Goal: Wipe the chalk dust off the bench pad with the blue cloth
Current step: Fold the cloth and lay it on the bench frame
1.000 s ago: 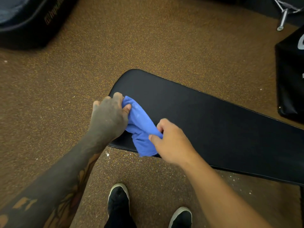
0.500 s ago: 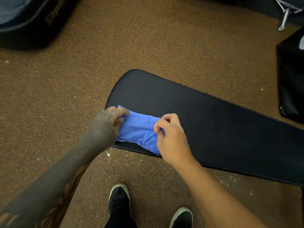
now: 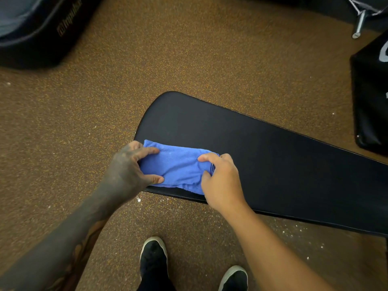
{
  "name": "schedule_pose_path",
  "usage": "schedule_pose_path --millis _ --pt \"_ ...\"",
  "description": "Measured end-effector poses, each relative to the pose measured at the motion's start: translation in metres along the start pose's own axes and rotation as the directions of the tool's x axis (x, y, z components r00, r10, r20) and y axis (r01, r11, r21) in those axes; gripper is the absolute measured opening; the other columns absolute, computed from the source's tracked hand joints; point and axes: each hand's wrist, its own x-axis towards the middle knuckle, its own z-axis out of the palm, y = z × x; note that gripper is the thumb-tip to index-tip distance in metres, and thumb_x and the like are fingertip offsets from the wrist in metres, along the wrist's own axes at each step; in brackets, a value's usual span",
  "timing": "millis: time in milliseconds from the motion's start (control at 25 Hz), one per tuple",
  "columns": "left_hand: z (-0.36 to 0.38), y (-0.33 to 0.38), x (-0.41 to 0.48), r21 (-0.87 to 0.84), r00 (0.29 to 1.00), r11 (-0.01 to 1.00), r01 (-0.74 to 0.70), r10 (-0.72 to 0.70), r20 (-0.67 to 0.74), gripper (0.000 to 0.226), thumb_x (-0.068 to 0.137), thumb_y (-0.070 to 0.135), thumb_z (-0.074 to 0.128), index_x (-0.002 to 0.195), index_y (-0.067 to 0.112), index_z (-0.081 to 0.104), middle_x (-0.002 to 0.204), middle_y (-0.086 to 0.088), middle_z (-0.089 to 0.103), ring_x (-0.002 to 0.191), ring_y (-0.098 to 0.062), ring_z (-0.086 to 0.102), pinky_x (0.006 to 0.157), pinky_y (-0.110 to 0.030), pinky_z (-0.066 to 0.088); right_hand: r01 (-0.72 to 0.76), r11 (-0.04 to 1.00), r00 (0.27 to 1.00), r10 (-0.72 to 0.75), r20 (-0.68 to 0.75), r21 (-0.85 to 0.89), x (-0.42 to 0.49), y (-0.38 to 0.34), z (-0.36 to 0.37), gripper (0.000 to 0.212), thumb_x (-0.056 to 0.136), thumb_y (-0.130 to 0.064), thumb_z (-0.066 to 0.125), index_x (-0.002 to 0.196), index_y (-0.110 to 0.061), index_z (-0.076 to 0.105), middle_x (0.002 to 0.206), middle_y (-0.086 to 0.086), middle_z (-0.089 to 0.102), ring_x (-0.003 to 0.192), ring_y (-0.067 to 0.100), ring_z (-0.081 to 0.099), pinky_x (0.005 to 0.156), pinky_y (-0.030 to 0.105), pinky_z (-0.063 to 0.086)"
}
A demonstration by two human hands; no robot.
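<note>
The blue cloth lies folded flat on the near left end of the black bench pad. My left hand pinches the cloth's left edge between thumb and fingers. My right hand grips the bunched right edge. The cloth is stretched between both hands, its lower hem at the pad's near edge. The pad's surface looks dark and plain where it shows.
Brown speckled floor surrounds the bench, with white chalk specks below the pad's near edge. A black padded block stands at the right, another dark pad at top left, a metal leg top right. My shoes are below.
The cloth went from bunched and lifted between my hands to spread flat on the pad. My hands moved apart, pulling it wider.
</note>
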Motion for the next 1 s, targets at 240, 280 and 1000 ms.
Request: schedule_pose_path --millis 240,280,1000 --pt "-0.013 0.013 0.013 -0.073 0.997 0.995 -0.067 0.063 -0.045 0.08 0.052 0.02 0.097 0.125 0.017 0.066 0.1 0.003 0.051 0.088 -0.016 0.052 0.074 -0.025 0.042 -0.014 0.992 1.0 0.015 -0.007 0.127 0.0 -0.009 -0.027 0.044 0.088 0.003 0.044 0.107 -0.032 0.062 0.102 -0.004 0.047 0.079 0.005 0.051 0.063 0.004 0.038" --pt "-0.016 0.016 0.017 -0.085 0.996 0.993 -0.076 0.073 -0.047 0.08 0.051 0.021 0.098 0.125 0.018 0.066 0.1 0.003 0.052 0.086 -0.016 0.053 0.073 -0.023 0.041 0.001 0.991 1.0 0.001 -0.018 0.13 0.0 -0.012 -0.03 0.044 0.088 0.003 0.044 0.109 -0.032 0.061 0.102 -0.004 0.047 0.08 0.004 0.051 0.064 0.004 0.038" --pt "-0.073 0.229 0.11 -0.218 0.868 0.867 -0.447 0.48 0.128 0.08 0.047 0.022 0.1 0.12 0.013 0.068 0.093 0.002 0.05 0.078 -0.009 0.05 0.072 -0.022 0.039 0.044 0.948 0.862 0.123 -0.492 0.314 -0.03 -0.035 -0.209 0.046 0.085 0.002 0.057 0.122 -0.023 0.061 0.105 0.004 0.054 0.09 -0.004 0.052 0.074 0.0 0.036"
